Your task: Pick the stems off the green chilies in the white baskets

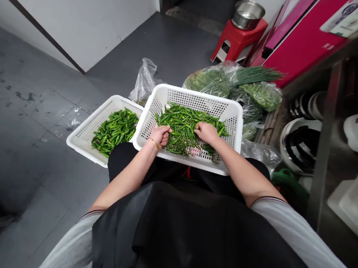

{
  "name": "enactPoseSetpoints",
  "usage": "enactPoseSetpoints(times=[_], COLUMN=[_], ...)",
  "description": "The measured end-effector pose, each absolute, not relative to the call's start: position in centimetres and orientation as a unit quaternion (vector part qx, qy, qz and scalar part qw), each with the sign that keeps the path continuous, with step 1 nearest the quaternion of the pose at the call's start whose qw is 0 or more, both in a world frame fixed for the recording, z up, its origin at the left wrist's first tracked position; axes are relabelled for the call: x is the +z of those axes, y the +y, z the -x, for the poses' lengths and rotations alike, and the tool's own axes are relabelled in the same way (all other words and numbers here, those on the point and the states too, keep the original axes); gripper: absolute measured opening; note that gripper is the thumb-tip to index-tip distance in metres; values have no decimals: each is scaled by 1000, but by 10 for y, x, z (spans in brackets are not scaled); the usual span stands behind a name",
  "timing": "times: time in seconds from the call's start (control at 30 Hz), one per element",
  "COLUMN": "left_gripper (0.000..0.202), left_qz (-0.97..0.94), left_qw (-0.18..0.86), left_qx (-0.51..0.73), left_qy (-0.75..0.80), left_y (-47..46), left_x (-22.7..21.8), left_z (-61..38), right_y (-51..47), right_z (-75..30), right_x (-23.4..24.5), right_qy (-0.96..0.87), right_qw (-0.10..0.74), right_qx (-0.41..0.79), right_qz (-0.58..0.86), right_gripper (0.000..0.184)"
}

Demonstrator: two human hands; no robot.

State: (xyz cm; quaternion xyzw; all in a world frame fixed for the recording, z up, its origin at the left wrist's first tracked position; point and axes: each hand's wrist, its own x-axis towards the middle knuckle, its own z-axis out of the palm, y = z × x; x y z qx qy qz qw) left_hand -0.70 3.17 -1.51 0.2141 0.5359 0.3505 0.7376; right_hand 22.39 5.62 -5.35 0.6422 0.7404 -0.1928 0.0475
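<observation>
A white perforated basket (236, 132) rests across my lap, holding a heap of green chili peppers (184, 119) with many loose stems (177, 146) at its near side. My left hand (162, 135), a bracelet at its wrist, is curled closed over the near left part of the heap; what lies inside its fingers is hidden. At the right of the heap, my right hand (207, 134) is closed with its fingertips pinching at a green chili pepper. A second white basket (82, 139) to the left holds more green chili peppers (116, 130).
Beyond the basket lie clear plastic bags (208, 81) of greens and a bunch of thin green stalks (254, 75). A metal pot (248, 15) sits on a red stool (232, 40). Shelving with containers (298, 144) lines the right; a white panel (83, 13) stands at the left.
</observation>
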Motion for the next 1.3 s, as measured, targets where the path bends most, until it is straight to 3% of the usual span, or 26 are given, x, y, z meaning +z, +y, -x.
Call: enactPoseSetpoints(times=[0.1,0.17,0.3,0.43,0.67,0.77,0.83,0.9,1.0,1.07,1.2,1.3], left_gripper=[31,34,35,33,42,42,41,41,44,42,42,45], left_qz=[-235,-260,-333,-388,-428,-422,-406,-385,-341,-324,-312,-292], left_qw=[722,702,651,618,745,784,810,819,810,803,797,777], left_qx=[349,347,373,438,232,238,253,278,320,331,313,312], left_qy=[549,565,571,526,457,388,340,322,353,376,412,463], left_y=[30,28,28,32,27,23,22,21,23,25,27,25], left_x=[-18,-21,-26,-18,11,19,20,16,8,4,1,0], left_z=[2,-3,-19,-35,-23,-19,-17,-14,-5,2,4,-8], right_y=[54,51,42,32,19,16,16,16,10,5,13,23], right_z=[-202,-193,-190,-194,-211,-222,-230,-238,-239,-235,-224,-215], right_x=[-55,-49,-18,6,26,37,34,19,-19,-41,-44,-16], right_qy=[738,737,796,793,758,709,676,702,754,765,788,796], right_qw=[103,94,15,-84,-163,-234,-257,-180,60,146,177,78], right_qx=[-197,-194,-213,-314,-370,-492,-538,-490,-307,-233,-200,-214], right_qz=[-637,-640,-566,-516,-512,-448,-433,-485,-578,-583,-555,-560], right_gripper=[27,25,23,14,32,32,41,44,32,32,22,20])
